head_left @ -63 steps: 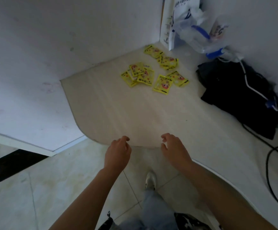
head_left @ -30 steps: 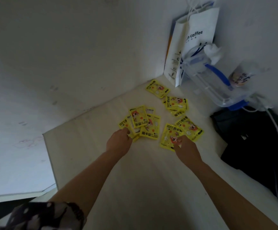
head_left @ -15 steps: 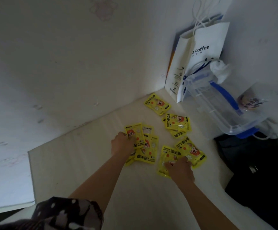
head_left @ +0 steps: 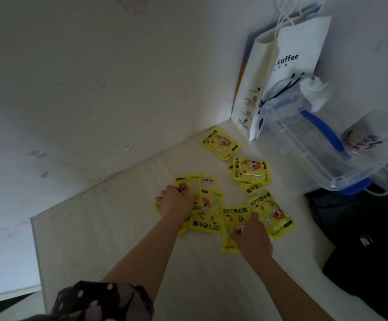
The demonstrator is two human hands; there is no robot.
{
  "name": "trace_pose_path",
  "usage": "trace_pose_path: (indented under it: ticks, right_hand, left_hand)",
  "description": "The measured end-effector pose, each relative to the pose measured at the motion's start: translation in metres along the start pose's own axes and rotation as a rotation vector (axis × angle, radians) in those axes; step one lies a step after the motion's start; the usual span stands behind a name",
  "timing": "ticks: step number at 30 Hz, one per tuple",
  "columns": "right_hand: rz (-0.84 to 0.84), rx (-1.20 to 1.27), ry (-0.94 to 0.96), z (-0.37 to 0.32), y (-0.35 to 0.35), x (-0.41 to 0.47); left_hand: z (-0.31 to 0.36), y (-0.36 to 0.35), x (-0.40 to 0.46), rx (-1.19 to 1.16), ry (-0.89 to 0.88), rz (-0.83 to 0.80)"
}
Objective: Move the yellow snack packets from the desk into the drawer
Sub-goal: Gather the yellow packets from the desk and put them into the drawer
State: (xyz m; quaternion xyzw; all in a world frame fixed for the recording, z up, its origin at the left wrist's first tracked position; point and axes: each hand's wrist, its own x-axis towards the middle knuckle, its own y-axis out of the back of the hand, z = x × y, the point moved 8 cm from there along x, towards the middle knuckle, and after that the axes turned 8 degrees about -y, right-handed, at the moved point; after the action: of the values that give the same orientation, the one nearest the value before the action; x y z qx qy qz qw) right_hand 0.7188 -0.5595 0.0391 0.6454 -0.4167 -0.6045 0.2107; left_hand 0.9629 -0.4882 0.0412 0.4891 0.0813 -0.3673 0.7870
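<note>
— Where do the packets (head_left: 213, 212) lie?
— Scattered on the desk (head_left: 109, 239), at and beyond both hands; no drawer in view.
— And the hands?
— The left hand (head_left: 176, 203) curls onto the left cluster; the right hand (head_left: 252, 236) pinches the nearest packet. The far packet (head_left: 220, 143) lies well ahead.

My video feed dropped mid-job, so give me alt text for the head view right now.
Both hands are down on yellow packets scattered on a pale desk: the left hand grips the left cluster, the right hand pinches one nearer the middle. A white paper bag, a clear plastic box and a black bag sit to the right; no drawer is visible.
</note>
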Motion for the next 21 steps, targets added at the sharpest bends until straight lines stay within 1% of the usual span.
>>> trace_pose_path:
  ticks: [3, 5, 10, 13, 15, 17, 21]
  right_hand:
    - [-0.007, 0.007, 0.038, -0.002, 0.000, -0.001]
    - [-0.011, 0.010, 0.055, -0.002, -0.001, -0.002]
    - [-0.029, 0.037, 0.055, 0.004, -0.005, -0.002]
    - [-0.050, 0.125, 0.050, 0.003, -0.003, 0.002]
    - [-0.086, 0.192, 0.036, 0.001, -0.002, 0.006]
    - [-0.105, 0.284, 0.027, -0.002, 0.000, 0.011]
    - [-0.152, 0.464, 0.058, -0.017, 0.002, 0.010]
  left_hand:
    - [-0.008, -0.001, -0.003, -0.073, 0.059, -0.017]
    - [-0.012, 0.000, -0.006, -0.077, 0.077, -0.022]
    - [-0.026, 0.004, -0.015, -0.126, 0.066, -0.011]
    - [-0.031, 0.012, -0.020, -0.209, 0.008, -0.018]
    - [-0.036, 0.020, -0.021, -0.215, -0.015, -0.013]
    - [-0.043, 0.026, -0.021, -0.250, 0.000, -0.013]
    - [-0.055, 0.031, -0.023, -0.417, 0.058, 0.006]
